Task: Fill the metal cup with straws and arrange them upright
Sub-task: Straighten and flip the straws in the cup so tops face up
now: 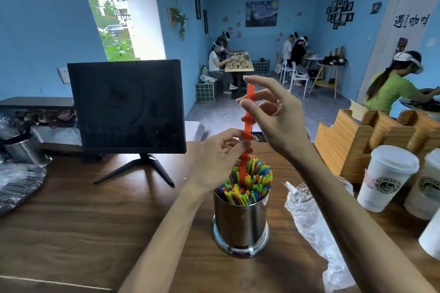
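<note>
Metal cup (pixel 241 223) packed with coloured straws (pixel 247 185), one orange straw (pixel 247 126) held above it in both hands.

Cup stands upright on the wooden counter (pixel 71 216), well back from the near edge, its straws upright and crowded to the rim. Just above the cup, the left hand (pixel 220 157) pinches the lower part of the orange straw, whose bottom end dips among the others. Higher up, the right hand (pixel 273 116) pinches the same straw near its top, its other fingers spread loosely. Right of the cup, near it, lies a crumpled plastic bag (pixel 309 216); beyond that stand white paper cups (pixel 385 178) and a wooden rack (pixel 357 140). Left of the cup the counter is bare wood up to the monitor (pixel 128 107) behind.
</note>
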Demonstrator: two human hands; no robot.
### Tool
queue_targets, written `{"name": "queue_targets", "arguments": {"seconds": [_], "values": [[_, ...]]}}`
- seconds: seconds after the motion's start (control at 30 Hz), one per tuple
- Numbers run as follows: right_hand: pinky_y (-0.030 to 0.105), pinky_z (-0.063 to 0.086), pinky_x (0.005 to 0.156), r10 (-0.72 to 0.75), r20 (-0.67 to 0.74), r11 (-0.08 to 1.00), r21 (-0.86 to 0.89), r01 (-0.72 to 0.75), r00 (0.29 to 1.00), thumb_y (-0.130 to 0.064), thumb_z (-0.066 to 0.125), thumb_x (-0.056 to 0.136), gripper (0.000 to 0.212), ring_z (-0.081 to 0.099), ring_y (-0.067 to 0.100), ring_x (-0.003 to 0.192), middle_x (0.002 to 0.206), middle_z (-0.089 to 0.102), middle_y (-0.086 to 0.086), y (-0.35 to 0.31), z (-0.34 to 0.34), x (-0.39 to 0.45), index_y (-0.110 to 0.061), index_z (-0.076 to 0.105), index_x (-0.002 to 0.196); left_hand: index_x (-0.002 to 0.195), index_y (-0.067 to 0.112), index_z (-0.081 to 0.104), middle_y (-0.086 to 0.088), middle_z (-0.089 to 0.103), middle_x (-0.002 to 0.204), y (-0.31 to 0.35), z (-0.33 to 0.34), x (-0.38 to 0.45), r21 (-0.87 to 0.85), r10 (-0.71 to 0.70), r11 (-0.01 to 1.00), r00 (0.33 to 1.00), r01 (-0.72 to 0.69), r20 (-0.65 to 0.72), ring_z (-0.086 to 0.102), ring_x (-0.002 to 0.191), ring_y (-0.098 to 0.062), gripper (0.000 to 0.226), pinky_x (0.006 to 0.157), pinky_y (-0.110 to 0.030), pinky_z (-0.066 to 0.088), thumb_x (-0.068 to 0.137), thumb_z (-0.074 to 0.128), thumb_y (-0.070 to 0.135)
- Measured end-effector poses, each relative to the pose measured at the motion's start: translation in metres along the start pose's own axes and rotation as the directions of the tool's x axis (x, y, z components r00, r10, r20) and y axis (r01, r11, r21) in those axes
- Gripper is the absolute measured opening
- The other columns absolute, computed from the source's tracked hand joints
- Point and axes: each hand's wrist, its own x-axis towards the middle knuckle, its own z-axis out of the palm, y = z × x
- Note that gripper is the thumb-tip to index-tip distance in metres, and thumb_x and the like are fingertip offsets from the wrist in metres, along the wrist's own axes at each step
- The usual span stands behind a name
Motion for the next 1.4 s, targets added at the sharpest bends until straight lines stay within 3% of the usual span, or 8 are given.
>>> {"name": "queue_targets", "arguments": {"seconds": [0.23,0.37,0.53,0.63,0.8,0.97,1.2,1.4], "values": [[0.042,0.064,0.068,0.047,-0.023,0.996,0.079,-0.045,0.999,-0.018,0.074,0.093,0.035,0.075,0.019,0.078,0.101,0.074,0.008,0.0,-0.002,0.0,-0.018,0.062,0.126,0.106,0.025,0.07,0.003,0.077,0.096,0.003,0.003,-0.002,-0.054,-0.002,0.999,1.0,0.001,-0.006,0.075,0.091,-0.011,0.013,0.075,-0.024,0.06,0.097,0.064,0.018],[0.033,0.062,0.068,0.109,-0.069,0.963,0.253,-0.089,0.992,-0.009,0.073,0.092,0.038,0.077,0.022,0.079,0.103,0.077,0.004,-0.003,-0.006,0.002,-0.019,0.058,0.125,0.104,0.028,0.072,0.01,0.077,0.089,0.004,0.001,-0.002,-0.091,-0.02,0.996,0.992,0.009,-0.125,0.076,0.084,-0.013,0.015,0.071,-0.024,0.061,0.096,0.067,0.017],[0.041,0.063,0.068,0.113,-0.07,0.971,0.217,-0.096,0.991,-0.009,0.075,0.09,0.017,0.077,0.022,0.082,0.1,0.077,0.003,0.002,-0.008,0.0,-0.013,0.069,0.106,0.12,0.027,0.057,-0.008,0.072,0.094,0.009,-0.008,-0.001,-0.188,-0.059,0.982,0.965,0.01,-0.256,0.073,0.071,-0.024,0.027,0.062,-0.035,0.062,0.098,0.067,0.017],[0.047,0.062,0.076,0.077,0.075,0.992,0.095,-0.084,0.994,-0.016,0.075,0.091,0.013,0.075,0.017,0.088,0.1,0.077,-0.001,0.005,-0.007,-0.004,-0.017,0.073,0.104,0.117,0.02,0.06,-0.012,0.065,0.094,0.024,-0.015,-0.001,-0.285,-0.104,0.957,0.981,0.055,-0.161,0.069,0.064,-0.018,0.016,0.057,-0.031,0.059,0.103,0.055,0.013],[0.041,0.06,0.089,0.038,0.217,0.996,0.076,-0.056,0.975,-0.015,0.072,0.092,0.015,0.071,0.01,0.105,0.112,0.075,-0.004,0.007,-0.005,-0.009,-0.017,0.074,0.107,0.108,0.011,0.076,-0.008,0.074,0.093,0.034,-0.027,0.003,-0.482,-0.157,0.864,0.987,0.144,0.013,0.069,0.084,-0.014,0.028,0.069,-0.026,0.059,0.101,0.049,0.005],[0.035,0.059,0.089,-0.002,0.231,0.996,0.087,-0.018,0.973,-0.015,0.071,0.094,0.016,0.07,0.011,0.109,0.115,0.074,-0.004,0.0,-0.01,-0.007,-0.018,0.074,0.109,0.112,0.009,0.074,-0.003,0.078,0.093,0.033,-0.026,0.003,-0.361,-0.089,0.929,0.996,0.087,0.009,0.073,0.089,-0.012,0.035,0.069,-0.022,0.059,0.078,0.074,0.018],[0.043,0.06,0.088,-0.008,0.199,0.99,0.137,-0.02,0.98,-0.014,0.071,0.093,0.017,0.073,0.015,0.101,0.104,0.077,-0.003,-0.007,-0.013,-0.003,-0.022,0.073,0.107,0.103,0.02,0.076,0.008,0.071,0.066,0.039,-0.019,0.005,0.006,0.11,0.994,0.987,-0.11,-0.116,0.063,0.058,-0.004,0.013,0.058,-0.02,0.054,0.095,0.067,0.017],[0.041,0.06,0.088,0.005,0.089,0.999,0.054,-0.01,0.996,-0.015,0.074,0.091,0.02,0.074,0.009,0.096,0.101,0.078,-0.002,-0.009,-0.007,-0.012,-0.014,0.073,0.111,0.09,0.047,0.068,0.018,0.066,0.082,0.035,-0.016,0.007,0.329,0.246,0.922,0.965,-0.205,-0.086,0.059,0.078,-0.002,0.018,0.069,-0.019,0.05,0.096,0.065,0.03]]}}
